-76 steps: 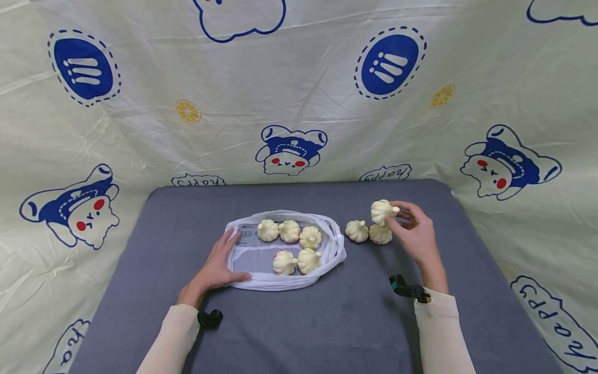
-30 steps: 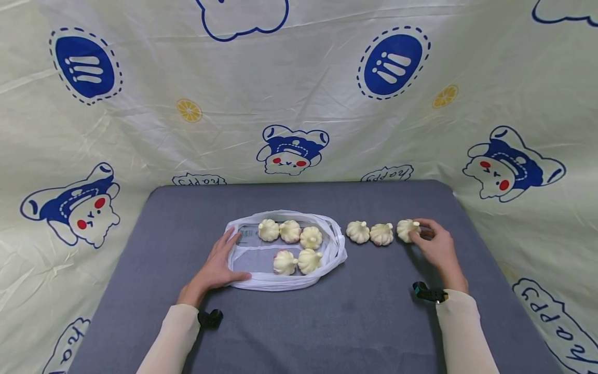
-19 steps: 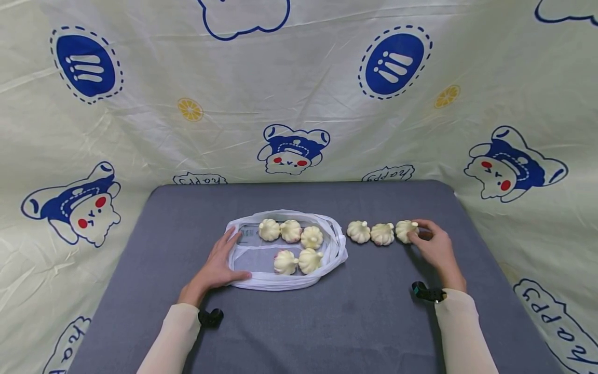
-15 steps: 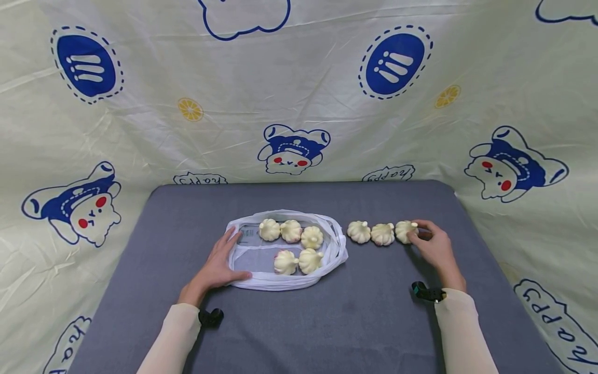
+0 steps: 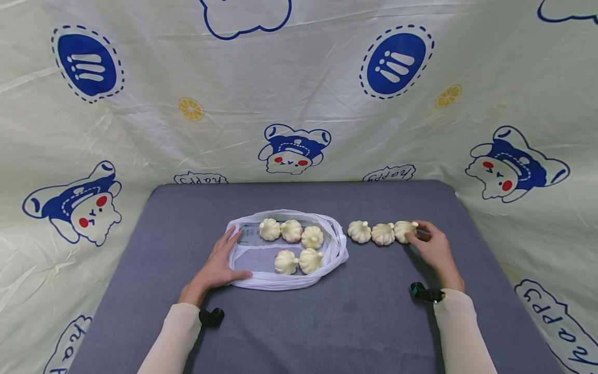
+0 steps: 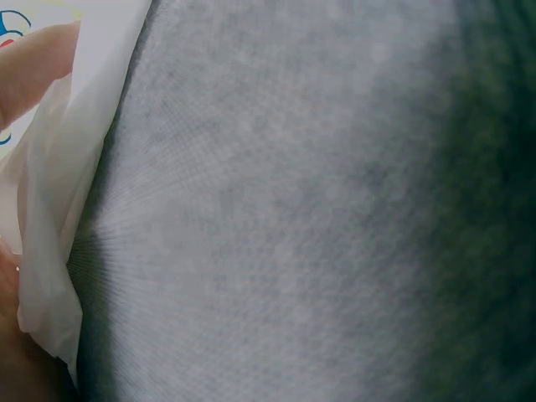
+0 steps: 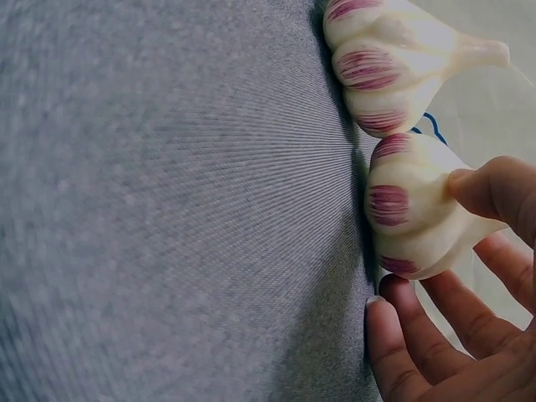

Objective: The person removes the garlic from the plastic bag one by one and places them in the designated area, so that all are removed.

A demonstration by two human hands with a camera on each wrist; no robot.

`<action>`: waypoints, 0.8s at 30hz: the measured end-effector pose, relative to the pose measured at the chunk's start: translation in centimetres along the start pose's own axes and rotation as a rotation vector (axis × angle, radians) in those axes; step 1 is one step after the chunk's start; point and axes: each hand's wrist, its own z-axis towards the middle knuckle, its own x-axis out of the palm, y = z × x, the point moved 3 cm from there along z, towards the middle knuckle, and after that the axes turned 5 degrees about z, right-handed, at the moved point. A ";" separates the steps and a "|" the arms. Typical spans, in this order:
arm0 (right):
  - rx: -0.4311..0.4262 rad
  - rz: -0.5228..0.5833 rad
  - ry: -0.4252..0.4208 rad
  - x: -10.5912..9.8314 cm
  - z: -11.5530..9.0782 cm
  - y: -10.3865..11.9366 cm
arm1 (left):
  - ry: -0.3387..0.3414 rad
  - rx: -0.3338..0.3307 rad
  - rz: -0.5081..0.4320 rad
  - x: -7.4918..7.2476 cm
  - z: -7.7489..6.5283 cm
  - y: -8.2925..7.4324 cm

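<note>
In the head view my right hand (image 5: 435,251) pinches a garlic bulb (image 5: 403,231) between thumb and fingers, at the right end of a row of three. The right wrist view shows that bulb with purple streaks, low on the cloth, against the neighbouring garlic bulb (image 7: 373,67). Another garlic bulb (image 5: 358,231) is at the row's left end. My left hand (image 5: 216,265) rests, fingers spread, on the left end of a white plastic bag (image 5: 285,283) with a rolled-down rim. Inside it are several garlic bulbs (image 5: 270,229) in two rows. The left wrist view shows plastic beside a digit.
A grey cloth (image 5: 299,327) covers the table. Behind it hangs a pale printed curtain (image 5: 299,78). A black wrist camera (image 5: 211,318) sits on the left wrist, another black wrist camera (image 5: 426,292) on the right. The right part of the bag's rim is bunched up near the row.
The right hand has lowered its garlic bulb from above the others to the row's right end, then shifted it slightly left against the middle bulb. The left hand has stayed on the bag.
</note>
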 end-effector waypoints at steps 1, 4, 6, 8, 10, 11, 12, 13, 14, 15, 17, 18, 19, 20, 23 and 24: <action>0.002 -0.001 0.001 0.0 0.0 -0.1 | 0.000 0.000 -0.001 0.0 0.0 0.0; 0.008 -0.002 0.010 0.0 0.1 -0.2 | 0.002 -0.003 -0.001 0.0 0.0 0.0; 0.008 -0.002 0.016 0.0 0.1 -0.2 | 0.004 -0.005 0.000 0.0 0.0 0.0; 0.008 -0.004 0.019 -0.1 0.2 -0.3 | 0.004 -0.006 0.002 0.0 0.0 0.0; 0.004 -0.002 0.020 -0.1 0.2 -0.2 | 0.005 -0.004 0.001 0.0 0.0 0.0; 0.002 0.000 0.020 -0.1 0.1 -0.2 | 0.005 -0.003 0.001 0.0 0.0 0.0; 0.000 0.001 0.021 -0.1 0.1 -0.2 | 0.005 -0.003 0.001 0.0 0.0 0.0; 0.000 0.005 0.022 -0.1 0.1 -0.1 | 0.005 -0.002 0.000 0.0 0.0 0.0; -0.001 0.007 0.025 -0.2 0.1 -0.1 | 0.005 -0.001 -0.001 0.0 0.0 0.0; 0.000 0.008 0.026 -0.3 0.0 0.0 | 0.005 0.000 -0.001 0.0 0.0 0.0; 0.006 0.009 0.030 -0.4 -0.1 0.2 | 0.005 0.002 -0.002 0.0 0.0 0.0; 0.007 0.012 0.032 -0.5 -0.2 0.3 | 0.005 0.003 -0.002 0.0 0.0 0.0; 0.011 0.008 0.033 -0.6 -0.2 0.5 | 0.006 0.003 -0.003 0.0 0.0 0.0; 0.013 0.005 0.035 -0.7 -0.3 0.7 | 0.008 0.002 -0.004 0.0 0.0 0.0; 0.031 0.003 0.043 -0.9 -0.5 1.2 | 0.011 -0.001 -0.005 0.0 0.0 0.0; 0.036 -0.001 0.046 -1.0 -0.5 1.4 | 0.013 -0.002 -0.004 0.0 0.0 0.0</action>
